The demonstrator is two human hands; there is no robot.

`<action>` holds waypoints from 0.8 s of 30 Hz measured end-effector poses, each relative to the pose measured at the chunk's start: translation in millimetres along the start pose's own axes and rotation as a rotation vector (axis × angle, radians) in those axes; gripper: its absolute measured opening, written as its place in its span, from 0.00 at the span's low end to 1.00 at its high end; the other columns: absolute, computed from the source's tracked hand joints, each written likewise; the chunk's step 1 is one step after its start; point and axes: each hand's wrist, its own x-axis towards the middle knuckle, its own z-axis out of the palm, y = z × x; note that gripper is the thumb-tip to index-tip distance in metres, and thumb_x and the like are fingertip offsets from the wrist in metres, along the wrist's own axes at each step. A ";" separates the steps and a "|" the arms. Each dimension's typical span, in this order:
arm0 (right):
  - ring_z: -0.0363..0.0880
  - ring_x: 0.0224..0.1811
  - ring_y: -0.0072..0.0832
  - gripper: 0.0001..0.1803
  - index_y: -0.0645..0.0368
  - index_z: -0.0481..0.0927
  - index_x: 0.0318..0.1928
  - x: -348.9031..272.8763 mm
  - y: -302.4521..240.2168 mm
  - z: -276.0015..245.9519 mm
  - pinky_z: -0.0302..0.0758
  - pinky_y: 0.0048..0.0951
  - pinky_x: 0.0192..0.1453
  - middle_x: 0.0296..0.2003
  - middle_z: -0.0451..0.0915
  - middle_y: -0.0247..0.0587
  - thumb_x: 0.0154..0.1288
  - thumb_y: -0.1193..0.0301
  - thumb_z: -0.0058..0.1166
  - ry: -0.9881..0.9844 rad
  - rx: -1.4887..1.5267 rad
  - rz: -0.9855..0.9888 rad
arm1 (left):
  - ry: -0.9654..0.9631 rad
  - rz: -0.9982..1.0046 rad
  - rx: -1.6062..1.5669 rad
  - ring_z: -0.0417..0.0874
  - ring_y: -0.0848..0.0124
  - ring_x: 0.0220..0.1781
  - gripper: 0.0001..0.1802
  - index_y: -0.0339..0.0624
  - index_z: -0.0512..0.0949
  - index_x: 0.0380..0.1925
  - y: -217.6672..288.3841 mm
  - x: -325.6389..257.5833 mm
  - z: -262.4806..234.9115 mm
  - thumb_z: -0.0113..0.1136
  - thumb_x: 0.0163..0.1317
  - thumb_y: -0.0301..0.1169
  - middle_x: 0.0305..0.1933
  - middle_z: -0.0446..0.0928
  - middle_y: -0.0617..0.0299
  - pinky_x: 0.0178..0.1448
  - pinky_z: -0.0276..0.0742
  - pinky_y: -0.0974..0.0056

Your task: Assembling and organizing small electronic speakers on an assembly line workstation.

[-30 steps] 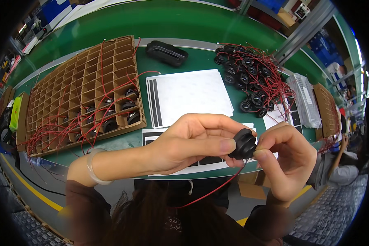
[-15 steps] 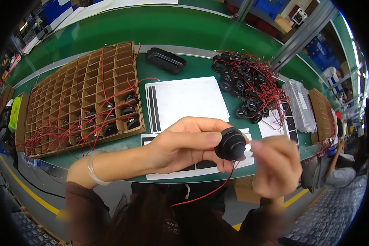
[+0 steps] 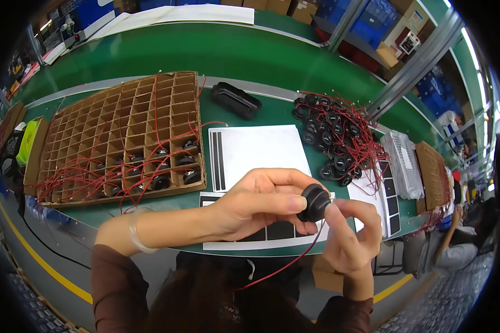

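Over the front of the green table, my left hand (image 3: 255, 205) grips a stepped, round black part (image 3: 316, 201) between thumb and fingers. A thin red wire (image 3: 288, 273) hangs from the part and curves down toward me. My right hand (image 3: 353, 238) is closed in a pinch, its thumb and forefinger at the narrower right end of the part. Whatever lies between those fingertips is hidden. Beneath the hands lie white sheets with black blocks (image 3: 280, 230).
To the left stands a divided cardboard box (image 3: 122, 111), several wired black parts in its near cells. A black case (image 3: 236, 100) and a white paper stack (image 3: 261, 155) lie mid-table. Rightward are a heap of wired black parts (image 3: 333, 133), a clear plastic-wrapped pack (image 3: 401, 164) and a metal post (image 3: 416, 66).
My right hand has come in from the right, from a blur beside the part to a pinch at its end. My left hand still holds the part. The whole view has shifted slightly.
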 end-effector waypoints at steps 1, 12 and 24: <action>0.69 0.27 0.30 0.22 0.63 0.75 0.33 -1.3 1.0 1.2 0.67 0.23 0.27 0.31 0.69 0.44 0.32 0.89 0.44 -0.006 0.022 0.010 | 0.009 0.010 -0.037 0.73 0.70 0.33 0.23 0.29 0.63 0.42 -0.2 -0.7 1.2 0.53 0.48 0.33 0.35 0.71 0.52 0.40 0.69 0.69; 0.71 0.30 0.26 0.17 0.64 0.73 0.39 -12.4 11.3 6.2 0.67 0.19 0.30 0.28 0.73 0.41 0.45 0.85 0.44 -0.035 0.231 0.522 | 0.325 0.492 0.919 0.72 0.76 0.37 0.17 0.35 0.67 0.34 67.5 -0.6 -8.6 0.59 0.42 0.24 0.34 0.69 0.60 0.41 0.69 0.73; 0.70 0.39 0.28 0.22 0.64 0.66 0.45 55.3 8.1 58.9 0.71 0.30 0.36 0.37 0.72 0.40 0.61 0.59 0.33 -0.285 1.585 0.972 | 0.124 0.906 1.698 0.75 0.67 0.39 0.18 0.35 0.72 0.34 63.1 -45.7 9.5 0.56 0.36 0.19 0.37 0.73 0.55 0.43 0.71 0.67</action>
